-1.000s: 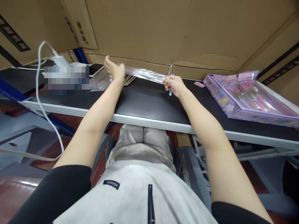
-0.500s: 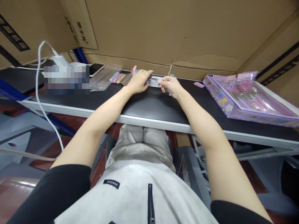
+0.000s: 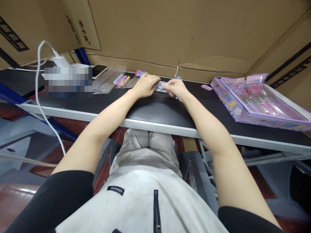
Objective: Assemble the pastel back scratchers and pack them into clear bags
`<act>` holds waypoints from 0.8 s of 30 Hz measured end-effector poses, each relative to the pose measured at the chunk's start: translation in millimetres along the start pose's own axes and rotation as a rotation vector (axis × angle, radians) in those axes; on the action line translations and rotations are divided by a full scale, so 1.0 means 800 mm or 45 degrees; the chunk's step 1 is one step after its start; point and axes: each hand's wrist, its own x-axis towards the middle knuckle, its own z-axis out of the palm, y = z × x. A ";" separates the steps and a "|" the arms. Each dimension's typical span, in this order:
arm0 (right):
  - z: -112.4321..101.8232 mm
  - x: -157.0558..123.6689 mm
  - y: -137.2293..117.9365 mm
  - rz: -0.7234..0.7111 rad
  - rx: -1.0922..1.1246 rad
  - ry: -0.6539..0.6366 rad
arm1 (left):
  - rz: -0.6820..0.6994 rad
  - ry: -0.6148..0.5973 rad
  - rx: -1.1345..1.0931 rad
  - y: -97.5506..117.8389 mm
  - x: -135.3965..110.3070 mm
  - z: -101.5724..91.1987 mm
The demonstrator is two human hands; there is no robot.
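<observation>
A clear plastic sleeve (image 3: 160,86) stretches between my two hands above the black tabletop. My left hand (image 3: 145,86) is closed with its fingers bent over the sleeve's left end; the fingertips are partly hidden. My right hand (image 3: 177,88) pinches the other end between thumb and fingers. Behind and below the right hand shows a light-blue item with a pronged top (image 3: 179,78), its middle covered by the hand. Left of my left hand lie several slim sticks with pink, blue and yellow ends (image 3: 125,80), and pronged pink and blue tops (image 3: 140,73) stick out behind it.
Flat clear plastic bags (image 3: 107,82) and a phone (image 3: 99,70) lie at left, near a white charger with cable (image 3: 60,61). A purple display box (image 3: 262,100) stands at right beside a small pink piece (image 3: 206,87). Cardboard (image 3: 194,38) walls the back.
My left hand's outstretched fingers have bent down onto the sleeve's end, uncovering the pronged tops behind. My right hand keeps its pinch with only a slight shift.
</observation>
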 end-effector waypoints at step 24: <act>-0.039 0.021 0.013 -0.101 -0.836 0.301 | -0.231 -0.085 0.103 -0.044 -0.005 -0.013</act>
